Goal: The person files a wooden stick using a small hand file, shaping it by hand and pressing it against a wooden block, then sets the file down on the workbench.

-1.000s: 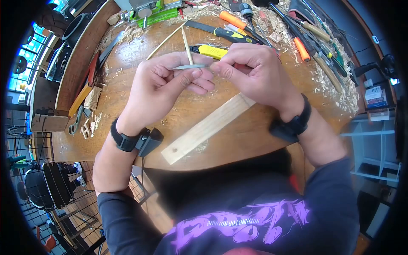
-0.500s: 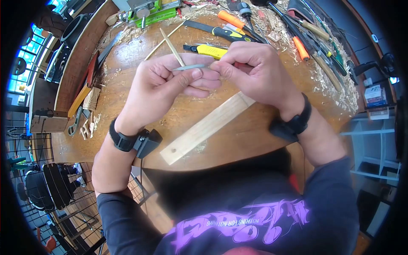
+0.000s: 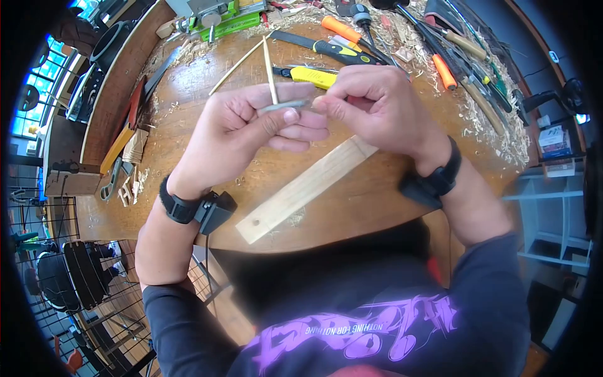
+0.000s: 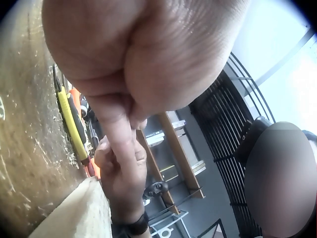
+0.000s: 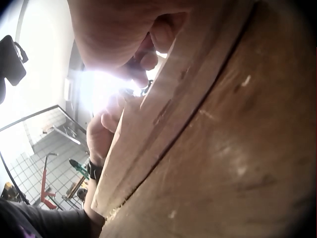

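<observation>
My left hand point(image 3: 242, 125) holds a thin grey blade-shaped piece point(image 3: 282, 108) between thumb and fingers, its other fingers spread out below. From the piece a thin wooden stick point(image 3: 269, 69) rises away from me. Thumb and index of my right hand point(image 3: 383, 103) pinch together at the piece's right end; that tip is hidden by the fingers. In the left wrist view, the right hand point(image 4: 124, 173) appears beyond the left palm. Below the hands lies a flat wooden board point(image 3: 308, 185), which covers part of both hands in the right wrist view.
Behind the hands lie a yellow utility knife point(image 3: 314, 76), a second thin stick point(image 3: 235, 66) and a tool with a yellow-black handle point(image 3: 345, 53). Orange-handled tools point(image 3: 445, 72) and wood shavings point(image 3: 496, 141) spread along the right. A green vise point(image 3: 232, 24) stands at the back.
The stick's far tip swung left, then back right, as the grey piece turned between the fingers. My left fingers shifted slightly; the right hand stayed nearly in place.
</observation>
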`<control>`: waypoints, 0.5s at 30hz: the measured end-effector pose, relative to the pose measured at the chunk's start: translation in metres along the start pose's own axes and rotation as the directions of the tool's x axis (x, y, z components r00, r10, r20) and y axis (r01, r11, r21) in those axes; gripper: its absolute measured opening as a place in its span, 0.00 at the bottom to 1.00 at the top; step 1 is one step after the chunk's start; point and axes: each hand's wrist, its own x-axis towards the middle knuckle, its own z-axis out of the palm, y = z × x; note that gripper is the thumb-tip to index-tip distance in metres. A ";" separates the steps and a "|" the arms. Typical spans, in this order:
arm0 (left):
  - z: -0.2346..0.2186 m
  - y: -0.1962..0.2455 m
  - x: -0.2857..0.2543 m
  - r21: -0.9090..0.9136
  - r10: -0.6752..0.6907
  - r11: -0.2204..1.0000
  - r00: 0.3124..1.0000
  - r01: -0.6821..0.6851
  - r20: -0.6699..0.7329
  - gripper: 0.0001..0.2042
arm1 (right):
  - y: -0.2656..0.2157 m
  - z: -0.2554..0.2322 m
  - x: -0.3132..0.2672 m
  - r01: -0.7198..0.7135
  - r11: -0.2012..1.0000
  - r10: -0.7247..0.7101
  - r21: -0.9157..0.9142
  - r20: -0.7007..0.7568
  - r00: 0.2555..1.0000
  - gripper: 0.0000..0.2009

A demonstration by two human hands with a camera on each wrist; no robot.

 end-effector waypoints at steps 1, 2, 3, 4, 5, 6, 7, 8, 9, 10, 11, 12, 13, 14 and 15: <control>0.001 -0.003 0.000 0.026 0.008 1.000 1.000 -0.008 0.009 0.21 | -0.001 0.005 0.000 0.026 0.999 -0.026 0.028 -0.005 1.000 0.08; 0.002 -0.004 0.001 0.054 0.015 0.998 1.000 -0.016 0.019 0.22 | -0.001 0.008 0.000 0.052 0.997 -0.052 0.056 -0.013 0.999 0.08; 0.002 -0.002 0.000 0.056 0.016 0.998 1.000 -0.017 0.021 0.22 | -0.001 0.004 0.000 0.054 0.997 -0.053 0.055 -0.015 0.998 0.08; 0.000 0.000 -0.002 0.025 0.004 1.000 1.000 -0.004 0.016 0.22 | 0.001 -0.002 0.000 0.032 0.999 -0.032 0.035 0.010 0.999 0.08; -0.001 0.001 -0.003 -0.007 -0.008 1.000 1.000 0.008 0.011 0.22 | 0.002 -0.005 0.000 0.010 1.000 -0.010 0.015 0.037 0.999 0.07; 0.000 -0.001 -0.002 -0.009 -0.008 1.000 1.000 0.008 0.009 0.22 | 0.002 -0.002 0.001 0.010 1.000 -0.011 0.016 0.039 0.999 0.07; 0.002 -0.004 0.000 0.035 0.001 0.999 0.999 -0.002 0.033 0.22 | 0.001 0.004 0.000 0.037 0.999 -0.037 0.036 0.020 0.999 0.07; 0.003 -0.006 0.002 0.080 0.010 0.997 0.998 -0.015 0.059 0.22 | 0.000 0.007 0.000 0.065 0.996 -0.065 0.054 -0.001 0.998 0.07; 0.003 -0.004 0.001 0.082 0.010 0.997 0.998 -0.015 0.059 0.22 | 0.000 0.007 0.000 0.066 0.996 -0.066 0.054 -0.003 0.998 0.07; 0.003 -0.001 0.000 0.041 0.004 0.999 0.999 -0.006 0.049 0.22 | 0.001 0.006 -0.001 0.057 0.997 -0.057 0.047 -0.011 0.998 0.07; 0.003 0.001 0.000 -0.001 -0.003 1.000 0.999 0.003 0.039 0.22 | 0.001 0.005 -0.001 0.047 0.998 -0.046 0.039 -0.019 0.999 0.07; 0.002 0.002 0.000 -0.001 -0.002 1.000 0.999 0.002 0.040 0.22 | 0.002 0.002 -0.001 0.047 0.998 -0.046 0.038 -0.020 0.999 0.07; 0.001 0.002 -0.001 -0.026 -0.006 1.000 0.999 0.006 0.034 0.22 | 0.002 -0.002 -0.002 0.030 0.999 -0.030 0.033 -0.009 1.000 0.07; 0.000 0.002 -0.001 -0.051 -0.010 0.999 1.000 0.012 0.027 0.21 | 0.002 -0.004 -0.002 0.013 0.999 -0.013 0.029 0.001 1.000 0.07; 0.001 -0.001 -0.001 -0.052 -0.014 0.999 1.000 0.015 0.028 0.21 | 0.001 -0.001 -0.002 0.010 0.999 -0.010 0.031 0.002 1.000 0.07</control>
